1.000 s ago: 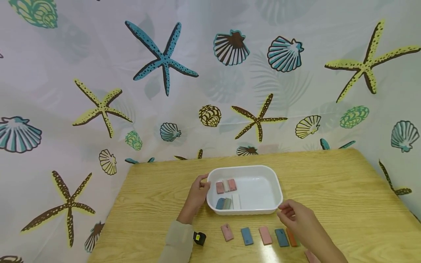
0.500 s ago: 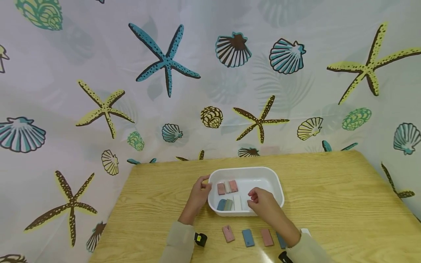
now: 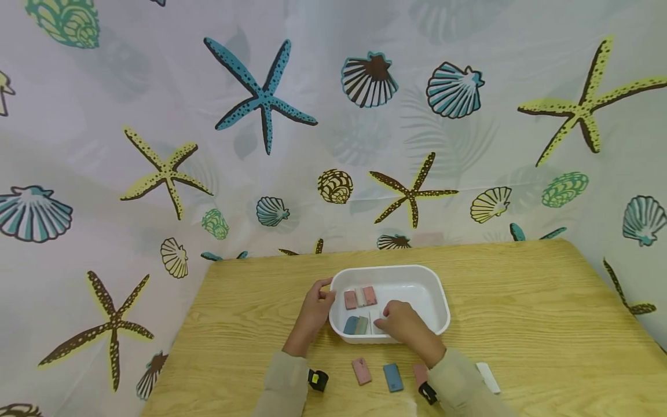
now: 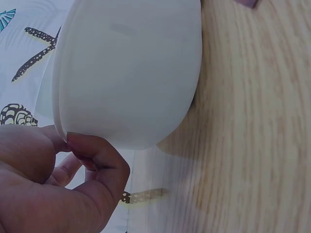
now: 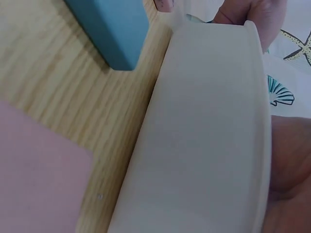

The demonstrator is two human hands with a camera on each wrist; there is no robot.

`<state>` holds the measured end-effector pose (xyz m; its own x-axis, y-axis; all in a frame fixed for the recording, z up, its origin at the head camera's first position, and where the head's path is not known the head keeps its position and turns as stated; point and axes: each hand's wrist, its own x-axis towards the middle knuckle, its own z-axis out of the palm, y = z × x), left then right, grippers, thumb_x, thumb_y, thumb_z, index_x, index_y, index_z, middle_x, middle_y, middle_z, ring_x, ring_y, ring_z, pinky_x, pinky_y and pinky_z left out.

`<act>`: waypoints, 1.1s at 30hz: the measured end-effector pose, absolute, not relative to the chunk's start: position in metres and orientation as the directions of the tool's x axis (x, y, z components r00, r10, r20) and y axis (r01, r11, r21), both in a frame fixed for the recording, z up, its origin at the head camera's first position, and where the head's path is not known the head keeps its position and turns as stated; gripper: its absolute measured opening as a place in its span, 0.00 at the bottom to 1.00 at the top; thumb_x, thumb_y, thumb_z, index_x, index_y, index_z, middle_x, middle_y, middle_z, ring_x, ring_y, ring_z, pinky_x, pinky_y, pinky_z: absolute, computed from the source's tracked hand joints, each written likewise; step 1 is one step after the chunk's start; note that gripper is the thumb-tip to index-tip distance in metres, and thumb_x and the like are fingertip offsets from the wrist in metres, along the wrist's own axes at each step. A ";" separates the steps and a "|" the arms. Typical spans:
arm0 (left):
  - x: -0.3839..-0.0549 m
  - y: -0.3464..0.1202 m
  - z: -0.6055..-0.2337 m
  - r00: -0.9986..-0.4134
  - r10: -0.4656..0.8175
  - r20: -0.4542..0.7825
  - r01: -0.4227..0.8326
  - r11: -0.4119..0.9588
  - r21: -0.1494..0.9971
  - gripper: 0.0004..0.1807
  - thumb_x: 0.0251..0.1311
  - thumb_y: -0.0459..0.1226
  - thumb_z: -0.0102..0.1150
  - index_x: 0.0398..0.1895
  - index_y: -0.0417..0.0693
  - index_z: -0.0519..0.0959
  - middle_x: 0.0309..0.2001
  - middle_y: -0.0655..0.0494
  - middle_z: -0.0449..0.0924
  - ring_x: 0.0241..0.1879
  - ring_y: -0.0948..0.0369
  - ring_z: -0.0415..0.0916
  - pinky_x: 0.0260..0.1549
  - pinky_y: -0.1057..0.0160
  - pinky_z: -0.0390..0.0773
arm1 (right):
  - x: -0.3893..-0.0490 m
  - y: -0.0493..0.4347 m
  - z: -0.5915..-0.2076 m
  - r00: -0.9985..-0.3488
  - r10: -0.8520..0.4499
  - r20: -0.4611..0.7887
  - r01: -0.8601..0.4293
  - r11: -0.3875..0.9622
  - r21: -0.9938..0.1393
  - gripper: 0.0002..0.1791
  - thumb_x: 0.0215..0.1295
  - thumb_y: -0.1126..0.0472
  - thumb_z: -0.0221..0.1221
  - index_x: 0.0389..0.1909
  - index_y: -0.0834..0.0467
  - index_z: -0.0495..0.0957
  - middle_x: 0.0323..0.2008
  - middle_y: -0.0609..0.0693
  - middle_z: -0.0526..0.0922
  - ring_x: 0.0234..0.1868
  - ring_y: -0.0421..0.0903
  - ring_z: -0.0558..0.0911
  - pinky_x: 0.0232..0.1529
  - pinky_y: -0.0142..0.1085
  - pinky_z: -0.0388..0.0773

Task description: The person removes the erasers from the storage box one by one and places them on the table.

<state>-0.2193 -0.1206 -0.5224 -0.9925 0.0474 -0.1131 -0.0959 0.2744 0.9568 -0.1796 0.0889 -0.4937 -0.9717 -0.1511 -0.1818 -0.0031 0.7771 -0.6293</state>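
A white plastic tub [image 3: 359, 339] stands on the table, also filling the left wrist view as a pale wall [image 4: 126, 73]. My left hand [image 3: 315, 307] grips its left rim between thumb and fingers. Over the front rim reaches my right hand [image 3: 409, 327], its fingers bent and their tips at a white block [image 3: 373, 329] inside; I cannot tell whether they pinch anything. Left of that block lie a blue block [image 3: 351, 325] and a grey-green block [image 3: 362, 325]. Farther back in the tub sit a pink block [image 3: 350, 299], a whitish block [image 3: 360, 297] and another pink block [image 3: 369, 295].
In front of the tub, a pink block [image 3: 362, 370], a blue block [image 3: 393, 377] and a partly covered pink block [image 3: 419, 372] lie on the wooden table [image 3: 250, 301]. A white block [image 3: 487, 377] lies right of my right sleeve. Behind hangs a patterned cloth [image 3: 312, 231].
My right hand has moved left from the tub's front right corner, over the rim, to the white block inside. My left hand has kept its hold on the tub.
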 end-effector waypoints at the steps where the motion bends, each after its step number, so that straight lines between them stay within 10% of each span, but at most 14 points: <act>1: -0.219 -0.121 -0.522 -0.992 0.050 -0.116 -0.098 0.272 0.957 0.20 0.68 0.37 0.48 0.62 0.49 0.67 0.37 0.46 0.71 0.36 0.53 0.74 0.31 0.60 0.78 | -0.181 0.087 -0.495 -0.970 -0.150 -0.191 0.002 0.779 -0.627 0.14 0.55 0.58 0.64 0.30 0.67 0.76 0.26 0.52 0.77 0.27 0.46 0.73 0.32 0.40 0.73; 33: -0.220 -0.123 -0.524 -0.993 0.060 -0.101 -0.082 0.268 0.960 0.20 0.68 0.37 0.48 0.62 0.47 0.67 0.39 0.41 0.72 0.37 0.49 0.75 0.32 0.58 0.79 | -0.197 0.076 -0.499 -0.988 -0.113 -0.103 -0.007 0.704 -0.710 0.12 0.52 0.59 0.63 0.27 0.64 0.73 0.22 0.50 0.73 0.24 0.44 0.71 0.26 0.36 0.69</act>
